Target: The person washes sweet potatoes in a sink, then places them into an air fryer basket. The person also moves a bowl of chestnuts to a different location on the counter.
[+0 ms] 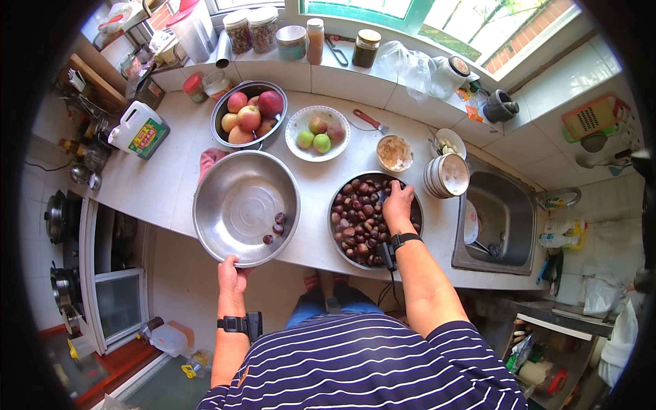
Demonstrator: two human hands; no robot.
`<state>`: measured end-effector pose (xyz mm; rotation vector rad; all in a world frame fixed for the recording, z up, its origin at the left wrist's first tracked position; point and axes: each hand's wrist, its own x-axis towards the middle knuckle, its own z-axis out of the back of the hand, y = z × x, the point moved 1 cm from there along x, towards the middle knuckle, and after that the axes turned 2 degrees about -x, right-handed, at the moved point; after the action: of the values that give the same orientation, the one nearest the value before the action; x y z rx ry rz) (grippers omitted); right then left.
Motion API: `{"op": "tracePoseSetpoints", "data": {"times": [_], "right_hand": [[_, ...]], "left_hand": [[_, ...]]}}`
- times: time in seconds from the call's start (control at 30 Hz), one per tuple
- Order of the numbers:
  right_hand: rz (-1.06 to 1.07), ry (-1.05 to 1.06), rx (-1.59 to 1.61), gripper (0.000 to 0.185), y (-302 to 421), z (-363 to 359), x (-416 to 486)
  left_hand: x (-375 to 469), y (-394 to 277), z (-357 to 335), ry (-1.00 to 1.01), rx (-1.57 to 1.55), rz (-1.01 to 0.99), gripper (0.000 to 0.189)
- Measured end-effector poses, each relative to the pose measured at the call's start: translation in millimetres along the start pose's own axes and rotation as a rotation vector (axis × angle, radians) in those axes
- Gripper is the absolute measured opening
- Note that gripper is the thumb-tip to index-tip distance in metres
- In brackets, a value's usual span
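Observation:
My left hand [231, 278] grips the near rim of a wide stainless steel basin [233, 197], thumb over the edge. The basin stands at the front of the counter, its near side reaching past the edge. Three chestnuts [277, 228] lie in its right part. To the right, a second metal bowl [331, 241] is filled with brown chestnuts [360, 212]. My right hand [398, 207] reaches into this bowl at its far right side, fingertips down among the nuts. Whether a chestnut is between those fingers is hidden.
Behind the basin stand a pot [216, 124] of apples and a white bowl [293, 146] of fruit. A red-handled tool [366, 118] lies beside a small bowl [394, 152]. Stacked bowls [445, 175] stand by the sink [505, 215]. A white jug [138, 130] is at left.

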<state>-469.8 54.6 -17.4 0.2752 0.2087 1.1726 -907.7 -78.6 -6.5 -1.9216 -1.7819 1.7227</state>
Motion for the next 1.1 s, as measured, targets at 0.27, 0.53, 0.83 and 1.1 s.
{"op": "tracePoseSetpoints", "data": {"times": [0.27,0.53,0.83,1.1], "right_hand": [[0.208,-0.017,0.15,0.023,-29.8,5.0,4.4],[0.234,0.076,-0.009,0.024,-31.5,15.2,9.4],[0.273,-0.007,0.419,0.023,23.5,65.6,3.0],[0.782,0.399,0.72,0.025,185.5,49.8,-80.8]], "left_hand": [[1.9,2.9,3.7,-0.012,0.023,-0.022,0.039],[2.9,3.8,3.8,-0.032,0.023,-0.014,0.035],[4.0,5.1,6.0,-0.057,0.041,-0.006,0.037],[4.9,6.1,0.9,-0.073,0.026,-0.014,0.035]]}}
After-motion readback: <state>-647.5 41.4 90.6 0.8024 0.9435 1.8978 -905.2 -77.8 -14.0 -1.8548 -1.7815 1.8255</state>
